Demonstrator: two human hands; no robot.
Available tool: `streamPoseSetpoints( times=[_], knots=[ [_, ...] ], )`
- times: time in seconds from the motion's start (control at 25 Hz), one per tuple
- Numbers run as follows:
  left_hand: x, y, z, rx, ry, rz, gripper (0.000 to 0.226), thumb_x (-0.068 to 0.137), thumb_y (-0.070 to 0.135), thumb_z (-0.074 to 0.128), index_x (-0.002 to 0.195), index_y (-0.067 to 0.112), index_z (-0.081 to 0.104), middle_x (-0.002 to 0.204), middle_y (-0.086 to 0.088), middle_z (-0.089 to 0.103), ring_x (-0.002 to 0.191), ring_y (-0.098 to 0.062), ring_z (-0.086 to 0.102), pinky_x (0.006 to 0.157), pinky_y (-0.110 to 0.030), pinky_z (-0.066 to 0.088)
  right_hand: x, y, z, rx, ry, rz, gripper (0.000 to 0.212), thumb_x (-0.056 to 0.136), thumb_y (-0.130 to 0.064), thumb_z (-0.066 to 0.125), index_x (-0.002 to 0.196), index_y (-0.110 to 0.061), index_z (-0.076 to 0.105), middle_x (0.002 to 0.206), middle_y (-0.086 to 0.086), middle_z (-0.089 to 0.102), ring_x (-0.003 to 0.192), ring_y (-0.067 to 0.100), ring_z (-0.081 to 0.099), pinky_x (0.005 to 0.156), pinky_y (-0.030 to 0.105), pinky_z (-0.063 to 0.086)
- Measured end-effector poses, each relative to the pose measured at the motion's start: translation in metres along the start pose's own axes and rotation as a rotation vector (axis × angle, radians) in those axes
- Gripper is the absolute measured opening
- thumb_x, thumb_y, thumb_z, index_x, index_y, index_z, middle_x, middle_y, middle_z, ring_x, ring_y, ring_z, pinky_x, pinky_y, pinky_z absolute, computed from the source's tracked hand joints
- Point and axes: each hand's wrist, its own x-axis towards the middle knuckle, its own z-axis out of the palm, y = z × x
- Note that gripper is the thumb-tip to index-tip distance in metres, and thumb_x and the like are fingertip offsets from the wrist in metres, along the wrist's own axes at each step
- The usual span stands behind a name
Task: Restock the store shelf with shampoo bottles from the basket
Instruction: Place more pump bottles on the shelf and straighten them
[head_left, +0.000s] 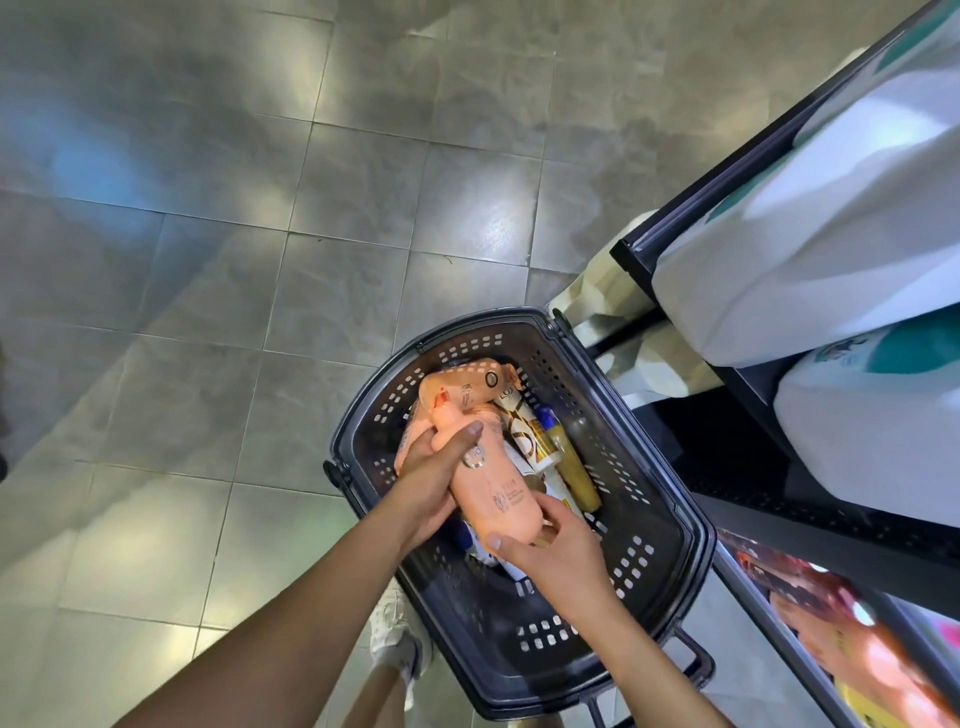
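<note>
A dark plastic basket (670, 525) stands on the floor below me, holding several bottles. Both hands hold one peach-orange shampoo bottle (491, 486) just above the pile. My left hand (431, 478) wraps around its upper part near the cap, thumb across the front. My right hand (556, 540) grips its base from below. Another peach bottle (465, 387) lies at the far end of the basket. Beside it lie a white-and-gold tube (527, 434) and a gold bottle (574, 467). The store shelf (810, 514) runs along the right.
The shelf's upper levels carry large white and teal packs (831, 218). Its lower level shows blurred orange bottles (872, 660). Grey floor tiles (208, 260) spread to the left. My shoe (397, 634) stands next to the basket's near left side.
</note>
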Motion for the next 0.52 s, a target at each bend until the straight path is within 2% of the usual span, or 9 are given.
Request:
streamPoseSetpoints(
  times=[0.08, 0.2, 0.32, 0.4, 0.48, 0.52],
  knots=[
    [-0.005, 0.016, -0.018, 0.025, 0.029, 0.056, 0.037, 0.095, 0.015, 0.071, 0.130, 0.010, 0.060, 0.119, -0.019, 0.074, 0.105, -0.030, 0.073, 0.093, -0.046, 0.061, 0.015, -0.011, 0.002, -0.043, -0.162, -0.020, 0.090, 0.052, -0.052, 0.089, 0.134, -0.033, 0.059, 0.122, -0.016, 0.068, 0.108, 0.000, 0.066, 0.093, 0.029, 0.058],
    [-0.012, 0.040, -0.056, 0.096, 0.072, 0.130, 0.030, 0.096, 0.015, 0.070, 0.125, 0.011, 0.061, 0.113, -0.018, 0.075, 0.089, -0.022, 0.075, 0.080, -0.039, 0.064, 0.044, -0.022, 0.008, -0.145, -0.331, -0.009, 0.084, 0.063, -0.040, 0.092, 0.139, -0.029, 0.057, 0.124, -0.014, 0.068, 0.109, 0.002, 0.067, 0.100, 0.032, 0.055],
    [-0.015, 0.056, -0.096, 0.159, 0.095, 0.156, 0.032, 0.094, 0.016, 0.074, 0.123, 0.014, 0.062, 0.110, -0.017, 0.074, 0.089, -0.023, 0.073, 0.078, -0.040, 0.062, 0.081, -0.021, 0.018, -0.222, -0.221, 0.056, 0.064, 0.075, -0.026, 0.088, 0.132, -0.021, 0.060, 0.115, -0.006, 0.068, 0.098, 0.008, 0.068, 0.093, 0.031, 0.057],
    [-0.017, 0.062, -0.118, 0.180, 0.094, 0.162, 0.048, 0.083, 0.024, 0.082, 0.125, 0.014, 0.061, 0.104, -0.013, 0.074, 0.086, -0.020, 0.073, 0.070, -0.037, 0.062, 0.100, -0.022, 0.024, -0.202, -0.151, 0.141, 0.054, 0.080, -0.027, 0.084, 0.128, -0.017, 0.062, 0.115, 0.002, 0.068, 0.094, 0.016, 0.067, 0.082, 0.035, 0.058],
    [-0.018, 0.066, -0.133, 0.187, 0.089, 0.149, 0.067, 0.069, 0.035, 0.085, 0.127, 0.013, 0.061, 0.099, -0.009, 0.075, 0.084, -0.019, 0.074, 0.067, -0.035, 0.060, 0.115, -0.031, 0.034, -0.005, -0.101, 0.268, 0.041, 0.088, -0.024, 0.078, 0.125, -0.013, 0.062, 0.124, 0.011, 0.067, 0.094, 0.021, 0.067, 0.069, 0.031, 0.055],
    [-0.018, 0.067, -0.139, 0.192, 0.083, 0.147, 0.073, 0.063, 0.039, 0.086, 0.125, 0.012, 0.061, 0.096, -0.008, 0.075, 0.082, -0.018, 0.074, 0.066, -0.034, 0.060, 0.121, -0.038, 0.040, 0.122, -0.082, 0.325, 0.036, 0.093, -0.023, 0.074, 0.124, -0.010, 0.061, 0.126, 0.015, 0.066, 0.096, 0.022, 0.067, 0.068, 0.031, 0.056]
  ],
)
